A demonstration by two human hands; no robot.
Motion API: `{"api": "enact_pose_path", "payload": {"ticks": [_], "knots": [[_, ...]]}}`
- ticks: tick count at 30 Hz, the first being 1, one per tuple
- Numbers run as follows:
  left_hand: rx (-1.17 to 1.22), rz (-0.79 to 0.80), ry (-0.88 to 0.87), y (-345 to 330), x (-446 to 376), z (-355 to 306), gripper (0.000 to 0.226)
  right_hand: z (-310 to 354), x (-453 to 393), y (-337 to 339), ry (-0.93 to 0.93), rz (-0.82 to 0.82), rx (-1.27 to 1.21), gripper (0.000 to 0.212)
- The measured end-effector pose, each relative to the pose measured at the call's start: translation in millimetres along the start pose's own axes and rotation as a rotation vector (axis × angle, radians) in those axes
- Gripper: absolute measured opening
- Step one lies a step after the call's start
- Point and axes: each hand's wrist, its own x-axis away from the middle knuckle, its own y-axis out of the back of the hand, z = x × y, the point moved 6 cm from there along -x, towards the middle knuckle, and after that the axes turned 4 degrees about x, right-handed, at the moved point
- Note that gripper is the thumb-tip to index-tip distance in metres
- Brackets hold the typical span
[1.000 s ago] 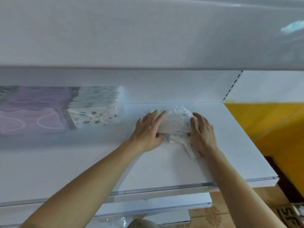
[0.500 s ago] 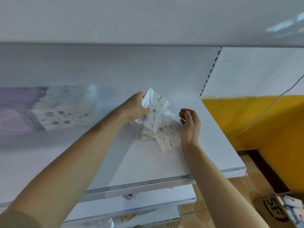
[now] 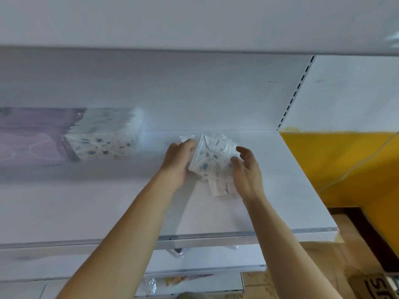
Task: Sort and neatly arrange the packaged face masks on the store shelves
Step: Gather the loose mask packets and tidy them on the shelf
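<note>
Clear-wrapped speckled mask packets [image 3: 212,157] are being pinched by the left hand [image 3: 178,160]; right hand [image 3: 246,169] is being held slack-fingered; slippage is being risked.

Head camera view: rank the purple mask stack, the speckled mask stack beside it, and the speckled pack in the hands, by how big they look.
1. purple mask stack, though cut off at the frame edge
2. speckled mask stack
3. speckled pack, partly hidden by the hands

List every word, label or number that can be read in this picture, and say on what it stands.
"SF": large dark letters, cut off by the picture's edge, on the cardboard box on the floor at bottom right.
Spotted mask packs between the hands: only a printed pattern, no readable text.
Mask stacks at left on the shelf: too blurred to read.
</note>
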Motion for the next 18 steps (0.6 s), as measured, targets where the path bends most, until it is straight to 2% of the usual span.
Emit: {"api": "enact_pose_path", "payload": {"ticks": [2, 4, 6, 10, 13, 15, 18], "knots": [[0.039, -0.008, 0.052, -1.2, -7.4, -3.0, 0.034, 7.9, -0.6, -15.3, -0.005, 0.031, -0.043, 0.049], [0.077, -0.005, 0.107, -0.6, -16.2, -3.2, 0.033, 11.6, -2.9, -24.2, -0.017, 0.06, -0.095, 0.053], [0.06, 0.029, 0.153, -0.2, -25.5, 1.1, 0.042, 11.7, -1.6, -25.0, -0.01, 0.059, -0.137, 0.053], [-0.316, 0.036, 0.056, -0.8, -44.8, 12.9, 0.078, 5.7, 5.6, -17.5, 0.07, 0.028, -0.147, 0.046], [-0.485, 0.047, -0.094, -11.6, -30.4, 4.4, 0.066, 4.6, 4.5, -14.2, 0.058, 0.027, -0.186, 0.046], [-0.472, 0.082, -0.137, -20.0, -23.5, 6.0, 0.054, 4.0, 4.2, -14.7, 0.062, 0.031, -0.196, 0.047], [-0.416, 0.102, -0.155, -20.0, -24.3, 18.2, 0.053, 1.8, 4.0, -11.9, 0.067, 0.0, -0.239, 0.044]]}}
